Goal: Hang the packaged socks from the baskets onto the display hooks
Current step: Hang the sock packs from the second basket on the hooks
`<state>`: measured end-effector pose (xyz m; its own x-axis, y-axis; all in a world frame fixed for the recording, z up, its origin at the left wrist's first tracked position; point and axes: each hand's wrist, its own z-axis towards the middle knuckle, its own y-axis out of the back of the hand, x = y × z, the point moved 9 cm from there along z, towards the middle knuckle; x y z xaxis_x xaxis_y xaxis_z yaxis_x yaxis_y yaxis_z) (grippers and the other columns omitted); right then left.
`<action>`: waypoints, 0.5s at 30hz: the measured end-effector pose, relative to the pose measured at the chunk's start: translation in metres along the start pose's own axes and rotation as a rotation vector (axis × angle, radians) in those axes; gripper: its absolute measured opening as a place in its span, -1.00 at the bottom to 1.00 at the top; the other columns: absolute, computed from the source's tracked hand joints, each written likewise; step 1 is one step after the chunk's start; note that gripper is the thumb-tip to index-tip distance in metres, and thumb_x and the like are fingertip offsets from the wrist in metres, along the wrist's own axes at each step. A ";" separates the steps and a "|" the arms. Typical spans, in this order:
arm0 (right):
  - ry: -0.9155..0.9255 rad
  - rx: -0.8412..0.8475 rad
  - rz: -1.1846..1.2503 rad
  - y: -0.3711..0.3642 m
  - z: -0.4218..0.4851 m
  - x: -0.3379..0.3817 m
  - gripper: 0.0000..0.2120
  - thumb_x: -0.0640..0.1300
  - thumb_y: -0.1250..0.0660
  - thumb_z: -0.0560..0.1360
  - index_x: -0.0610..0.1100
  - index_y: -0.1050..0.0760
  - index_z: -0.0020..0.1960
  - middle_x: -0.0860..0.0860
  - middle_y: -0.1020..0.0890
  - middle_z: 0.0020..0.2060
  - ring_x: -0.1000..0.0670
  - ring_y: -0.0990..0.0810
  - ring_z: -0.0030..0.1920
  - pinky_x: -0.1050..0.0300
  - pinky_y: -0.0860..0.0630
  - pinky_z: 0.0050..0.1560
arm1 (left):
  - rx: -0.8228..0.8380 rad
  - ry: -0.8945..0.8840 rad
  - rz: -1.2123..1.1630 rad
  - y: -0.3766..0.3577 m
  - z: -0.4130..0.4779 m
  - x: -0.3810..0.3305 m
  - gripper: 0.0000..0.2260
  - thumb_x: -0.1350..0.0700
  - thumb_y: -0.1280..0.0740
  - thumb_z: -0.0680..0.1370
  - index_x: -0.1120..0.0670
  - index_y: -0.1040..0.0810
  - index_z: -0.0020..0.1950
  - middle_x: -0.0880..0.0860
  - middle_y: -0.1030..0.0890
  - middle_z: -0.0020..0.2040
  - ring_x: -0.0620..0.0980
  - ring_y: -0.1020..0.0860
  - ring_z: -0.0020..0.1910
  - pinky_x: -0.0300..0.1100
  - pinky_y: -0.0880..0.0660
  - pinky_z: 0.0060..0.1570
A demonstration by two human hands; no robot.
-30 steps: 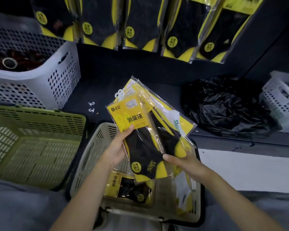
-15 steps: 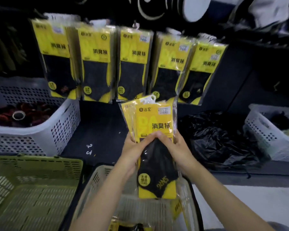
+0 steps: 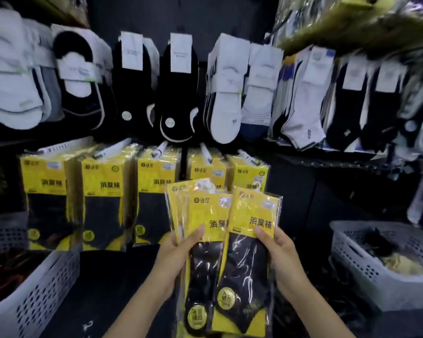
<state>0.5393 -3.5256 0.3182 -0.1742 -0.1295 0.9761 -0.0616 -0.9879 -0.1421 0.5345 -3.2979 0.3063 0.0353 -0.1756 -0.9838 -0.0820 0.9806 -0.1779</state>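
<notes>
**A:** Holding two lots up before the rack: the left hand has its grip clenched round a fanned stack of yellow-and-black sock packs in clear film, thumb across the front

**B:** And the right hand?

**A:** Its grip pinches a single yellow-and-black sock pack, thumb on the yellow card, fingers behind. That pack overlaps the stack's right edge, just below the hanging row of matching yellow packs

**B:** So the step in hand, I'd say, is peeling that one away and getting it onto a hook

**A:** Looks that way. Its small white plastic hanger pokes up at the top, right in front of the rightmost hanging bunch

**B:** How to do it well?

**A:** Hold the pack upright and high, near the card, so the film doesn't flop. Line the hanger's opening up with the hook tip, then slide it straight back. The hook tips are hard to make out among the packs, so go gently

**B:** Risks?

**A:** That film looks slick; the left-hand stack could fan apart and slip. I'd hold it low, away from the rack

**B:** Baskets?

**A:** One white perforated plastic basket at lower left, another white perforated basket at right
</notes>
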 end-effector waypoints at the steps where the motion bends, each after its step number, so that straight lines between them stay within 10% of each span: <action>1: 0.005 -0.030 0.019 0.011 0.008 0.003 -0.57 0.09 -0.40 0.41 -0.02 -0.53 0.24 0.01 -0.65 0.15 -0.01 -0.63 0.15 -0.08 -0.51 0.22 | -0.014 -0.048 0.021 0.001 0.006 -0.010 -0.71 -0.18 -0.46 0.28 -0.09 -0.61 -0.09 -0.19 -0.69 -0.18 -0.32 -0.61 -0.21 -0.39 -0.41 -0.26; 5: 0.086 -0.152 0.006 0.050 0.043 0.018 -0.95 -0.08 -0.30 0.55 0.02 -0.53 -0.03 0.26 -0.70 -0.23 0.28 -0.66 -0.19 0.39 -0.54 -0.26 | -0.037 -0.208 0.104 0.004 0.024 -0.043 -0.80 -0.08 -0.46 0.35 0.01 -0.61 -0.15 -0.25 -0.66 -0.29 -0.38 -0.58 -0.29 -0.58 -0.38 -0.39; 9: 0.110 -0.116 -0.102 0.050 0.083 0.029 -0.81 -0.04 -0.31 0.54 -0.07 -0.58 0.10 -0.01 -0.69 0.03 0.01 -0.63 0.09 0.05 -0.50 0.19 | -0.072 -0.264 0.136 0.006 0.037 -0.057 -0.80 -0.10 -0.45 0.33 -0.01 -0.63 -0.17 -0.23 -0.67 -0.27 -0.37 -0.59 -0.27 -0.54 -0.41 -0.37; 15: 0.060 0.010 -0.116 0.023 0.138 0.016 -0.84 -0.08 -0.31 0.55 -0.08 -0.58 0.08 -0.04 -0.71 -0.01 -0.03 -0.68 0.01 0.03 -0.56 0.09 | -0.104 -0.275 0.134 0.009 0.047 -0.058 -0.73 -0.14 -0.44 0.31 0.02 -0.62 -0.15 -0.21 -0.67 -0.25 -0.38 -0.58 -0.26 -0.47 -0.38 -0.29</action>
<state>0.6705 -3.5619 0.3535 -0.2254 -0.0097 0.9742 -0.0753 -0.9968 -0.0274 0.5787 -3.2753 0.3629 0.2836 -0.0016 -0.9589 -0.2050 0.9768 -0.0622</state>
